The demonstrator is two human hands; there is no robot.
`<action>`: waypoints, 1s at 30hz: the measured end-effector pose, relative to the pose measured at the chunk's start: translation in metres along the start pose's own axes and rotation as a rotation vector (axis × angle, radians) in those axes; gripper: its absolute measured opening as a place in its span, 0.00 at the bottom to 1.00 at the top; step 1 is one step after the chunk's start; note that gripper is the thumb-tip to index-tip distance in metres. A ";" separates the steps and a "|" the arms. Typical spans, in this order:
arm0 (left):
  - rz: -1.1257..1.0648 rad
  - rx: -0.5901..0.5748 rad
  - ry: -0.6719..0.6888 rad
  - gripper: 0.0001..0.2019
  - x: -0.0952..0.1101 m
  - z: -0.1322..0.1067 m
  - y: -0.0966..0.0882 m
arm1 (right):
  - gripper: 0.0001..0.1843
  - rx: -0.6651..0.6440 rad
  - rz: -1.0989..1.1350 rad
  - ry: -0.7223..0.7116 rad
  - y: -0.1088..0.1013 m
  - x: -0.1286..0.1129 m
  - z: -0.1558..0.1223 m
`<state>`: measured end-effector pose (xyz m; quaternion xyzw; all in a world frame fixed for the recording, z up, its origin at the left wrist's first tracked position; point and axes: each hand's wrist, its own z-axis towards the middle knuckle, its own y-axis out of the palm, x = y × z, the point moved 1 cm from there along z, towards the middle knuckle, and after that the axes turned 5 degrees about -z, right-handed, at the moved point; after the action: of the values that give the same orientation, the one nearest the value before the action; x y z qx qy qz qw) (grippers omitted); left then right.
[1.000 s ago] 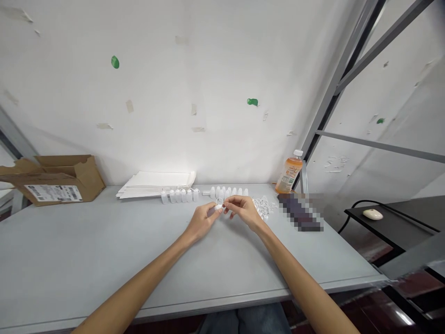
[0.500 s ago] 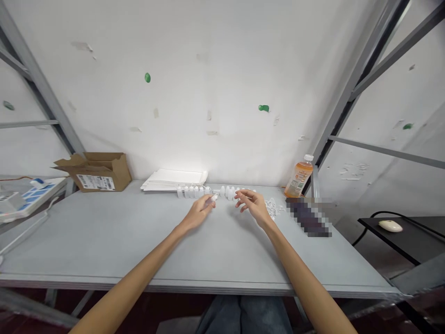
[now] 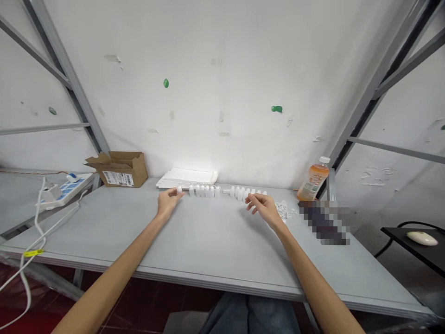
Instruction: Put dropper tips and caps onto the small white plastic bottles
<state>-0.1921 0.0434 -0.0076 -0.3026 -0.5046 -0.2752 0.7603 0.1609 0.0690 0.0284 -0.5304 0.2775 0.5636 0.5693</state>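
Bottles of white plastic (image 3: pixel 205 191), small and capped, stand in a row on the grey table (image 3: pixel 104 241). They look light, stiff and smooth enough to slip, so we would take one by its body with a firm pinch. At the row's left end, our left hand (image 3: pixel 168 203) touches the end bottle (image 3: pixel 179 189) (grip or release, we cannot tell). Past the row's right end, our right hand (image 3: pixel 264 208) is loosely open and empty, near a heap of white plastic bits (image 3: pixel 283 209).
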 end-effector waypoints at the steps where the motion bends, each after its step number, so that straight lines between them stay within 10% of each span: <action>1: 0.036 0.011 -0.020 0.18 -0.004 0.003 0.000 | 0.25 0.001 -0.013 -0.001 0.000 0.001 0.000; 11: 0.175 -0.060 0.047 0.11 -0.011 0.019 0.008 | 0.26 -0.012 -0.115 0.000 0.001 0.003 -0.002; 30: 0.028 -0.150 0.031 0.33 -0.019 0.021 0.008 | 0.24 0.138 -0.264 -0.064 -0.022 0.012 0.006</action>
<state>-0.2053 0.0658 -0.0204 -0.3615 -0.4665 -0.3062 0.7470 0.1823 0.0829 0.0254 -0.5036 0.2251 0.4799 0.6822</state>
